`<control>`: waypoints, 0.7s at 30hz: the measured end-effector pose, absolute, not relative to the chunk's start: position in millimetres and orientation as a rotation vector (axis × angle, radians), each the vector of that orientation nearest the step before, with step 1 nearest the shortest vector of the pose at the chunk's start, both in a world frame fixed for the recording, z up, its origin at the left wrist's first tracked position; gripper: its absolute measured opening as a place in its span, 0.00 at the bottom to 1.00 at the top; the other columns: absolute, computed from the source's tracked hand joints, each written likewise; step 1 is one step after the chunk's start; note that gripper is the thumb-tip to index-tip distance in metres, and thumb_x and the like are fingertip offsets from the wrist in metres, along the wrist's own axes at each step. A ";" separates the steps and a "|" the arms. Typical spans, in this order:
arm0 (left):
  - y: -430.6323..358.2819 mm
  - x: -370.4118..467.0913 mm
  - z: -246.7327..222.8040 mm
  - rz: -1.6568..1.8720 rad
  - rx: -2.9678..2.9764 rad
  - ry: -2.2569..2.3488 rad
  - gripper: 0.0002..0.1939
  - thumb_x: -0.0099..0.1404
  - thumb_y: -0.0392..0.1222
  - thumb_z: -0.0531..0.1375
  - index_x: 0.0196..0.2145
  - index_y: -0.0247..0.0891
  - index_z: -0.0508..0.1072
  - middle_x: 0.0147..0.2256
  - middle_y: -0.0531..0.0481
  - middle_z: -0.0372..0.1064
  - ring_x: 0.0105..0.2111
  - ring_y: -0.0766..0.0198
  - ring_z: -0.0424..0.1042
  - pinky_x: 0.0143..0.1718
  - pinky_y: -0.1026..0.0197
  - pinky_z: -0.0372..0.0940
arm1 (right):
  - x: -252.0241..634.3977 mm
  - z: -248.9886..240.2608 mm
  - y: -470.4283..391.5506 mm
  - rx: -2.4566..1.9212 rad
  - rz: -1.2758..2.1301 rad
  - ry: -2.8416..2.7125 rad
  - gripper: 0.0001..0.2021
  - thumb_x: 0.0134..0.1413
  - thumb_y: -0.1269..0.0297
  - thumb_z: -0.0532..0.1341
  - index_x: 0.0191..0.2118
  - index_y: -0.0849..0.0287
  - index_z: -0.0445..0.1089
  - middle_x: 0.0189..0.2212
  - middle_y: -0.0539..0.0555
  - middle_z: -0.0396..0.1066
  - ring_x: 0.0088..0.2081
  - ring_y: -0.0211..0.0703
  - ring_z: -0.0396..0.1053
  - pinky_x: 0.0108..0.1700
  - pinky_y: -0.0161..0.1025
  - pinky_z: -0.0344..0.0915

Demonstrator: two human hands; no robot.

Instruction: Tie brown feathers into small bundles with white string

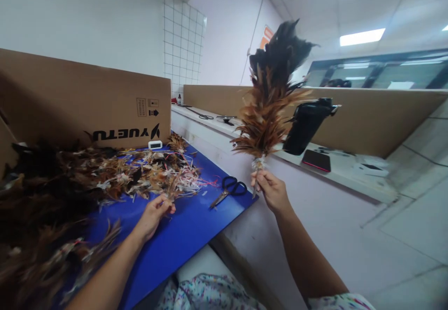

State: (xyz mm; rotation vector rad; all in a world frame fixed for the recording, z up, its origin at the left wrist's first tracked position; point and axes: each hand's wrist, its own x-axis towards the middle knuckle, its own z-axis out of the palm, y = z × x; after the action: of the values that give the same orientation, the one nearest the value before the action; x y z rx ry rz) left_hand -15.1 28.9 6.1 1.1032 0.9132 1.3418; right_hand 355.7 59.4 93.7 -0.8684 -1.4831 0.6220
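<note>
Upright in my right hand is a feather duster, gripped by its thin stem just below the pale binding. Its feathers are brown low down and black at the top. My left hand is closed over the blue table top, with a small brown feather pinched at the fingertips. Beyond it spreads a heap of loose brown and white feathers, mixed with pink and white strings. Black-handled scissors lie between my hands near the table's edge.
A large cardboard box stands behind the heap, with a small white digital device before it. Dark feathers cover the table's left side. On the ledge to the right are a black tumbler and a dark phone-like slab.
</note>
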 end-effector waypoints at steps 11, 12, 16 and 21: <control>27.5 -16.1 4.8 1.346 1.065 0.932 0.26 0.46 0.60 0.74 0.27 0.34 0.74 0.30 0.47 0.76 0.29 0.66 0.70 0.36 0.63 0.64 | 271.3 75.2 126.7 -0.807 0.979 -1.611 0.20 0.50 0.44 0.68 0.32 0.58 0.71 0.25 0.50 0.74 0.19 0.30 0.59 0.21 0.32 0.56; 27.3 -16.3 5.0 1.352 1.052 0.932 0.26 0.46 0.60 0.74 0.27 0.34 0.74 0.30 0.47 0.76 0.29 0.66 0.70 0.36 0.62 0.64 | 264.4 75.8 141.7 -0.810 0.982 -1.624 0.22 0.48 0.42 0.68 0.30 0.58 0.69 0.25 0.50 0.74 0.19 0.29 0.59 0.21 0.32 0.57; 25.8 -15.8 7.7 1.369 1.032 0.929 0.24 0.48 0.58 0.74 0.26 0.34 0.73 0.29 0.48 0.75 0.28 0.67 0.70 0.35 0.63 0.65 | 245.9 77.8 201.6 -1.008 0.968 -1.643 0.24 0.44 0.41 0.70 0.27 0.58 0.65 0.20 0.47 0.71 0.17 0.29 0.57 0.20 0.31 0.57; 23.8 -15.6 7.0 1.343 1.009 0.966 0.24 0.48 0.58 0.74 0.27 0.34 0.74 0.29 0.48 0.76 0.28 0.68 0.71 0.35 0.64 0.66 | 233.5 70.7 260.3 -1.252 0.966 -1.661 0.14 0.57 0.62 0.67 0.26 0.60 0.64 0.19 0.47 0.70 0.16 0.28 0.56 0.20 0.29 0.57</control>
State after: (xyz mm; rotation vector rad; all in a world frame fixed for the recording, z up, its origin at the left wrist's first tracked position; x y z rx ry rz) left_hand -15.6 23.8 7.0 1.0089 0.9656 1.3435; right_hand 233.5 260.3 70.7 -1.2515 -1.6606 0.9658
